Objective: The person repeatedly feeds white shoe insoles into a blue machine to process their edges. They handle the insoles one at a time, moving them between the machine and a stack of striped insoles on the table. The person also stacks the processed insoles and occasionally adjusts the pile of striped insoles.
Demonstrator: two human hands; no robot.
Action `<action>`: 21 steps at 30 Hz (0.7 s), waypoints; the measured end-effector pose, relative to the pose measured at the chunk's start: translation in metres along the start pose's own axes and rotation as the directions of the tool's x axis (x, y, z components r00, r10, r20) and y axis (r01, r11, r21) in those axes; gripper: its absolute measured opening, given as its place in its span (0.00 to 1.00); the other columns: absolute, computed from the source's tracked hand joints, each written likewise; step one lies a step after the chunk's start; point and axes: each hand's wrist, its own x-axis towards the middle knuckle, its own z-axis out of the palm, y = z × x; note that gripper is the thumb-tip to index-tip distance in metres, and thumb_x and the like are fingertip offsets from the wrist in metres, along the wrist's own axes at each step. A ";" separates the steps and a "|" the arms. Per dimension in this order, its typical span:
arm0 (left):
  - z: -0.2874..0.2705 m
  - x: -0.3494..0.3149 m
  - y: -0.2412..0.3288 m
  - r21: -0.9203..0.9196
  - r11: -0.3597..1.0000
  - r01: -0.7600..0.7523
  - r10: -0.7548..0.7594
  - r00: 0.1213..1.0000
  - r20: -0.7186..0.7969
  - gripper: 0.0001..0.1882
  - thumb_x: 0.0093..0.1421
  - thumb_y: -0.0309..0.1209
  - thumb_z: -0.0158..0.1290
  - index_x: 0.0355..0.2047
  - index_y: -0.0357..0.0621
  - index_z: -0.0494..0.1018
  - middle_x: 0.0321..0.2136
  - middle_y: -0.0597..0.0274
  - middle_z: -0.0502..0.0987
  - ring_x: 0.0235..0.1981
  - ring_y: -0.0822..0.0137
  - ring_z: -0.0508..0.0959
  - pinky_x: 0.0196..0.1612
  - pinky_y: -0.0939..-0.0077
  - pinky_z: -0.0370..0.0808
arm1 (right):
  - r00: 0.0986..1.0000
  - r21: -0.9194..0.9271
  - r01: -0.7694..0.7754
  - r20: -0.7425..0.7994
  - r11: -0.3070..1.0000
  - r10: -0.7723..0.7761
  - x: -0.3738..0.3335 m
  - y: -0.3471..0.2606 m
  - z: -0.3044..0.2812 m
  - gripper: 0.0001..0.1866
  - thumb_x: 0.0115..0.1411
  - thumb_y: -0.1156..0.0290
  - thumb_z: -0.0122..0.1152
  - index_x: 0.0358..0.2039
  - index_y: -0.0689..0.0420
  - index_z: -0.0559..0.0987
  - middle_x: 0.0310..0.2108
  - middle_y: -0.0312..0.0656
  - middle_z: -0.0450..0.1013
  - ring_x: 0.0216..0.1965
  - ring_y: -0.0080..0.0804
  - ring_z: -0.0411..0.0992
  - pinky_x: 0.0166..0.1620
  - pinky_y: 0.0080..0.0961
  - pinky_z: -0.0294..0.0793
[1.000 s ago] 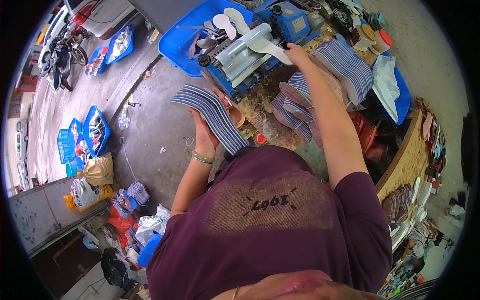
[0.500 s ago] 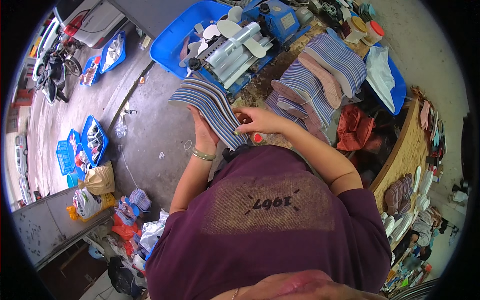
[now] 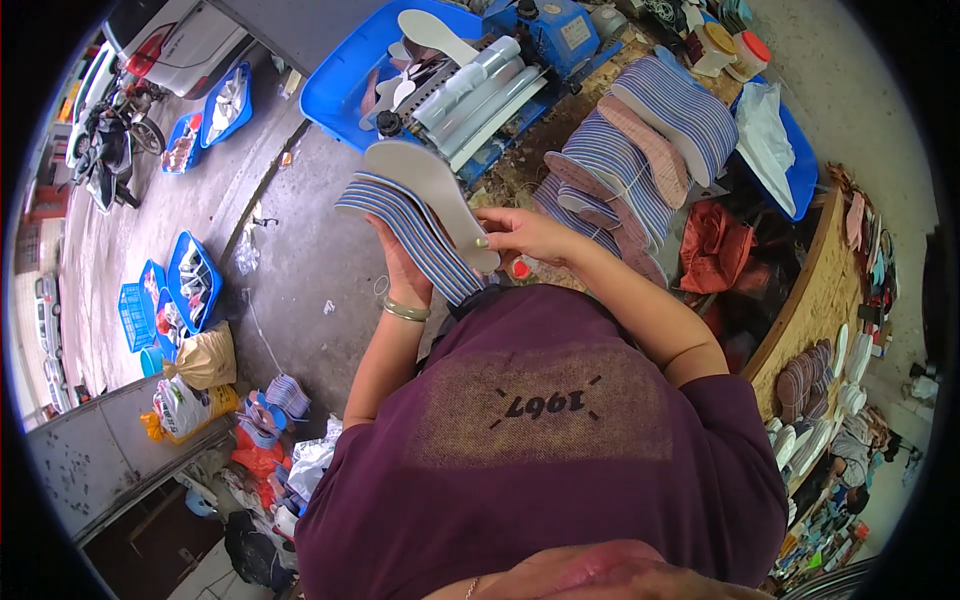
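My left hand is wrapped round a stack of blue-and-white striped insoles, held in front of my chest. In my right hand, thumb and fingers pinch the heel end of a single insole, its plain pale face turned up, against the stack's right side. Just beyond stands a blue roller machine with pale cylinders. On its far side, a pale insole lies over the rollers, above a blue tub that holds more pale pieces.
Bundled striped insoles lie on the worn bench right of the machine. Beside them are a red bag, lidded jars and a blue bin with white plastic. Blue baskets and sacks stand on the floor at left.
My right hand has brought one insole up from the stack's right side, pale face now showing. Over the machine, the pale pieces have shifted; one now lies further back.
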 end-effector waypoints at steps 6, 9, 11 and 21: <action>-0.025 0.006 0.000 -0.063 0.998 -0.028 0.029 1.000 0.004 0.46 0.52 0.70 0.42 0.57 0.44 0.64 0.52 0.55 0.71 0.52 0.60 0.72 0.54 0.66 0.71 | 0.965 -0.268 0.106 -0.203 0.957 -0.163 0.019 0.023 -0.015 0.23 0.63 0.72 0.49 0.59 0.58 0.67 0.40 0.38 0.75 0.39 0.20 0.72 0.39 0.18 0.73; -0.006 -0.002 0.000 -0.068 0.997 -0.037 0.033 0.997 -0.068 0.48 0.52 0.70 0.43 0.58 0.42 0.62 0.55 0.54 0.68 0.57 0.58 0.67 0.58 0.68 0.67 | 0.922 -0.472 0.122 -0.272 0.873 -0.276 0.022 0.012 -0.031 0.20 0.63 0.72 0.49 0.56 0.59 0.70 0.42 0.37 0.75 0.40 0.19 0.71 0.42 0.18 0.71; -0.002 -0.005 0.001 -0.039 0.998 -0.040 0.038 0.998 -0.052 0.48 0.52 0.70 0.43 0.60 0.42 0.61 0.57 0.54 0.66 0.60 0.57 0.64 0.59 0.69 0.65 | 0.928 -0.475 0.112 -0.263 0.873 -0.263 0.021 0.006 -0.037 0.19 0.63 0.71 0.50 0.55 0.59 0.71 0.42 0.36 0.75 0.41 0.19 0.71 0.45 0.19 0.70; -0.011 -0.004 0.002 -0.061 0.998 0.002 0.002 0.998 0.056 0.49 0.54 0.70 0.41 0.58 0.37 0.59 0.52 0.47 0.69 0.54 0.55 0.70 0.53 0.69 0.69 | 0.876 -0.178 0.165 -0.424 0.970 -0.227 0.022 0.016 -0.062 0.17 0.62 0.74 0.49 0.51 0.61 0.74 0.39 0.37 0.76 0.37 0.20 0.72 0.41 0.19 0.71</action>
